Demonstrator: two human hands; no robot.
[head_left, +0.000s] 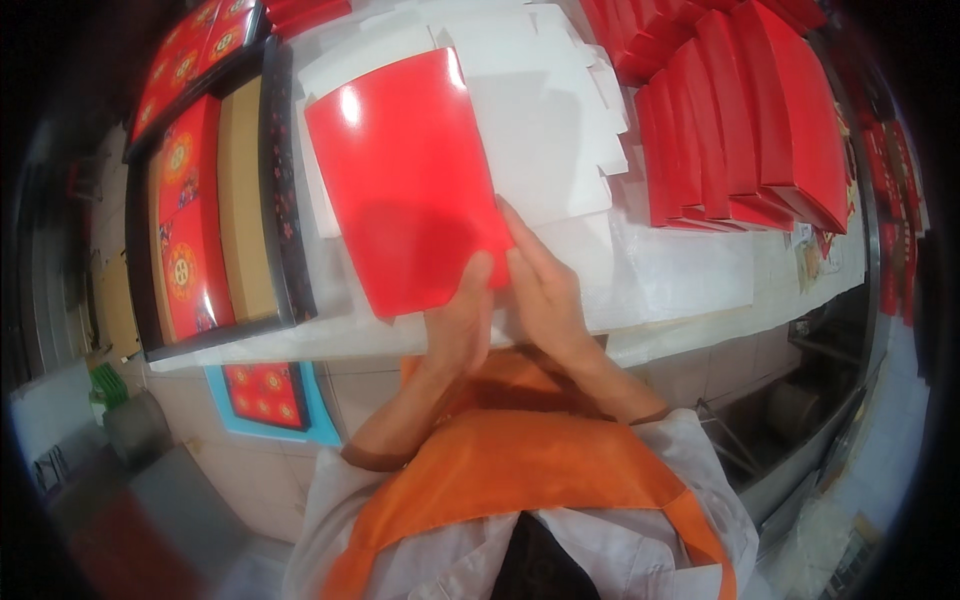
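A glossy red cardboard box lies tilted in front of me above the white sheets, its broad red face up. My left hand grips its near edge at the lower right corner, thumb on top and the other fingers hidden underneath. Along the right edge, close to that same corner, my right hand presses with its fingers stretched along the side. Whether the box's underside is folded up cannot be seen. Beneath and beyond it spreads a pile of white card blanks with notched edges.
Several red boxes stand in a row at the right of the table. On the left sits a black-edged tray holding red patterned boxes. Below the table's near edge, a red patterned box rests on a light blue sheet.
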